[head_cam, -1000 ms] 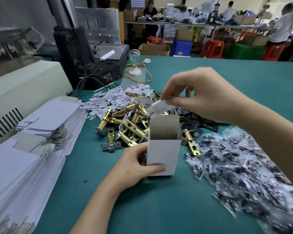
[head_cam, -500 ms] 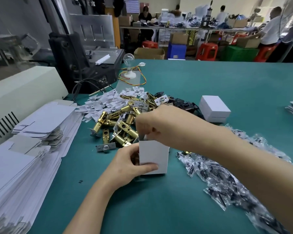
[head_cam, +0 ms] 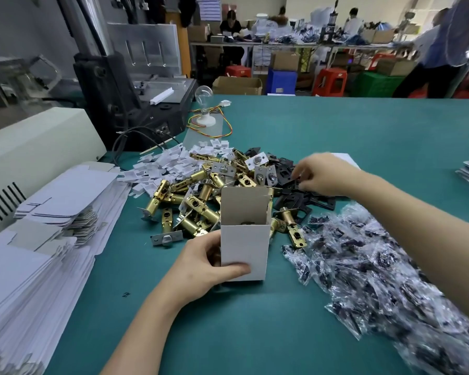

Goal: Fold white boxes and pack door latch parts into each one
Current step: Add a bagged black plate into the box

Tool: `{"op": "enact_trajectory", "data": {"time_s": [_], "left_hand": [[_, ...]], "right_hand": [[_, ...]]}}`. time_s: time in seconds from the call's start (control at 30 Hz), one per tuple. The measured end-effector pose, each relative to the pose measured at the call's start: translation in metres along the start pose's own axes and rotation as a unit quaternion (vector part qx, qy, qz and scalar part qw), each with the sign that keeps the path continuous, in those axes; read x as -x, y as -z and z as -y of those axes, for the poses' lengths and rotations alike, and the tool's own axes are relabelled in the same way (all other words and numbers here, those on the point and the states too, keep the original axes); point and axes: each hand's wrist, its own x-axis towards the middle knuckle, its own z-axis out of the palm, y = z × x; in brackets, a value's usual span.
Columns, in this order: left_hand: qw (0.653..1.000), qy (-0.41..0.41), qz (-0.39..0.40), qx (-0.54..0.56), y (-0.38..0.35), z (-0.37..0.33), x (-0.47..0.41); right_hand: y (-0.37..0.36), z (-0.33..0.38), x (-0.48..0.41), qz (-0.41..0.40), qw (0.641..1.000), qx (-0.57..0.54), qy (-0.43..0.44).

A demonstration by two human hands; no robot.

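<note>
Box: the white box [head_cam: 244,249] stands upright and open at centre frame on the green table [head_cam: 363,125]; something small and dark lies inside, too dim to name.
Left hand: the left hand [head_cam: 201,269] wraps the box's lower left side, thumb across the front face.
Right hand: the right hand [head_cam: 321,175] is at right of centre, its fingers closed down into the black plates [head_cam: 290,182]; I cannot tell if it already grips one.
Latches: the brass latches [head_cam: 195,204] lie piled just behind and left of the box.
Bags: the screw bags [head_cam: 363,269] are heaped at lower right.
Handling, box: thin card, probably light and easy to crush; best held low on the walls, gently.
Handling, plates: they look flat, stiff metal, likely slippery; pinch one by its edges.
Handling, latches: probably heavy for this box; support the bottom.
</note>
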Motion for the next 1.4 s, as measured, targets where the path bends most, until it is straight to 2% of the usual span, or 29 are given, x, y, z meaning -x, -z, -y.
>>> {"op": "enact_trajectory", "data": {"time_s": [0.07, 0.27, 0.37, 0.47, 0.53, 0.6, 0.73, 0.87, 0.97, 1.03, 1.13, 1.23, 1.4], "left_hand": [[1.000, 0.000, 0.001, 0.002, 0.000, 0.000, 0.000], [1.000, 0.002, -0.002, -0.003, -0.001, 0.001, 0.000], [1.000, 0.009, -0.004, 0.000, 0.000, 0.001, 0.001], [1.000, 0.010, -0.001, -0.005, 0.000, 0.001, 0.001], [1.000, 0.011, 0.000, -0.009, 0.000, 0.001, 0.001], [1.000, 0.012, 0.000, -0.015, 0.000, 0.002, 0.001], [1.000, 0.011, 0.000, -0.017, 0.001, 0.003, 0.000], [1.000, 0.011, 0.000, -0.016, 0.000, 0.003, 0.000], [1.000, 0.014, 0.001, -0.014, 0.000, 0.003, 0.001], [1.000, 0.016, 0.001, -0.014, 0.000, 0.003, 0.001], [1.000, 0.015, -0.001, -0.013, 0.000, 0.002, 0.001], [1.000, 0.013, -0.002, -0.013, 0.000, 0.002, 0.001], [1.000, 0.018, -0.001, -0.013, 0.000, 0.003, 0.001]], "right_hand": [[-0.017, -0.005, -0.006, 0.031, 0.999, 0.026, -0.013], [-0.041, -0.005, -0.015, 0.055, 0.995, 0.043, -0.075], [-0.043, 0.000, -0.015, 0.064, 0.994, 0.002, -0.091], [-0.045, -0.003, -0.015, 0.062, 0.987, -0.094, -0.115], [-0.045, -0.009, -0.016, 0.036, 0.973, -0.181, -0.141], [-0.043, -0.014, -0.016, -0.014, 0.963, -0.220, -0.157], [-0.035, -0.018, -0.013, -0.078, 0.965, -0.219, -0.119], [-0.028, -0.011, -0.006, -0.114, 0.983, -0.132, -0.064], [-0.016, -0.003, -0.001, -0.144, 0.974, -0.168, -0.052], [-0.007, 0.008, 0.004, -0.128, 0.955, -0.264, -0.042], [0.009, 0.026, 0.015, -0.080, 0.894, -0.441, 0.010], [0.024, 0.043, 0.026, -0.053, 0.854, -0.511, 0.078], [0.042, 0.061, 0.039, 0.018, 0.789, -0.599, 0.138]]}}
